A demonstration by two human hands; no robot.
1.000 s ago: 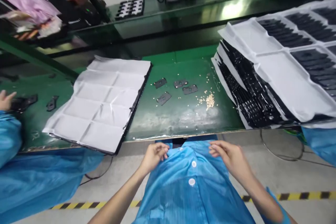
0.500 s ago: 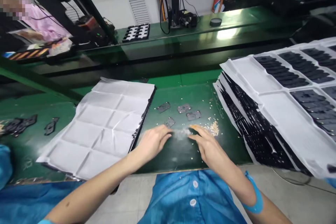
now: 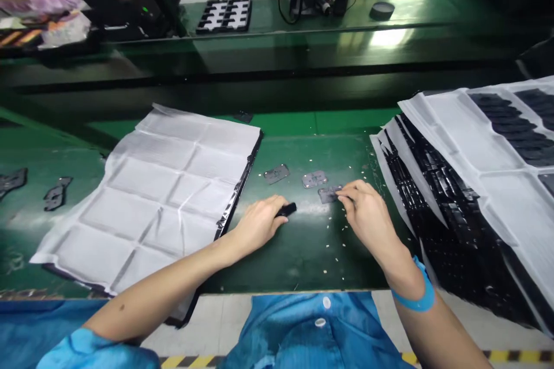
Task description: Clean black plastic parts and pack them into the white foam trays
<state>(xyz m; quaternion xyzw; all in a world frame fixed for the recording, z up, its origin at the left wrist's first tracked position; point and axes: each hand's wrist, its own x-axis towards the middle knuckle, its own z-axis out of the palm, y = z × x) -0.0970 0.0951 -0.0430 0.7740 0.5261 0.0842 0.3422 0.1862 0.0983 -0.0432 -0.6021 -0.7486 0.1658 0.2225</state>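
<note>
My left hand (image 3: 261, 220) holds a small dark plate (image 3: 287, 209) tilted on its edge between thumb and fingers, just above the green bench. My right hand (image 3: 367, 213) has its thumb and fingertips pinched together at the right end of another dark plate (image 3: 328, 195). Whether it grips that plate or a tiny piece cannot be made out. Two more flat plates, one grey-black (image 3: 277, 173) and one dark grey (image 3: 315, 179), lie on the bench beyond my hands. Tiny pale pieces (image 3: 328, 246) are scattered below and around my right hand.
A white-lined tray (image 3: 168, 184) lies to the left. Stacked black trays (image 3: 433, 184) with white liners rise at the right, dark parts (image 3: 515, 121) in the top one. More dark parts (image 3: 57, 194) lie far left. A raised ledge (image 3: 277, 46) runs behind.
My left hand has picked up the dark plate that lay near its fingertips. My right hand has moved right and forward to another plate, its fingers now pinched. The camera view has shifted.
</note>
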